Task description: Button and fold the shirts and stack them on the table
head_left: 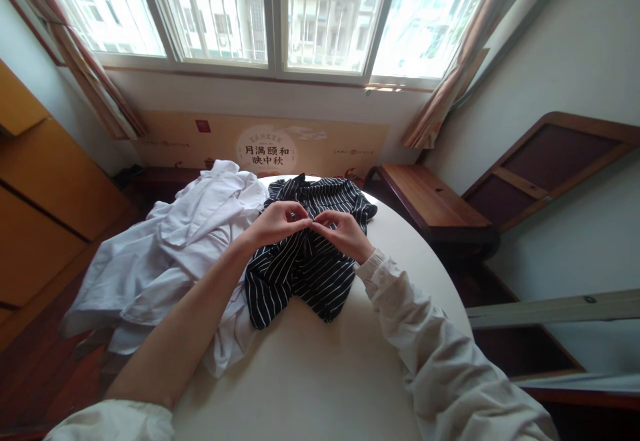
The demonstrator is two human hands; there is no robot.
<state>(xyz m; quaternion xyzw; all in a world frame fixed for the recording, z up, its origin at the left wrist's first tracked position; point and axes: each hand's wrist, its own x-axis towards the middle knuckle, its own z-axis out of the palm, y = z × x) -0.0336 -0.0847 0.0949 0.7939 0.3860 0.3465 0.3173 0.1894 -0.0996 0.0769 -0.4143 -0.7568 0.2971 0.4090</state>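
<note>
Black clothing with thin white stripes lies rumpled on a round white table, its two lower parts spread toward me. Above its middle, my left hand and my right hand meet, thumbs and fingertips pinched together. Whatever sits between the fingertips is too small to make out. A heap of white cloth lies to the left, beside the striped garment and partly behind my left forearm, hanging over the table's edge.
A wooden bench stands beyond the table on the right. Behind the table, a printed beige board leans under the windows. Yellow-brown cabinets stand at the left, and a wooden framed panel leans on the right wall.
</note>
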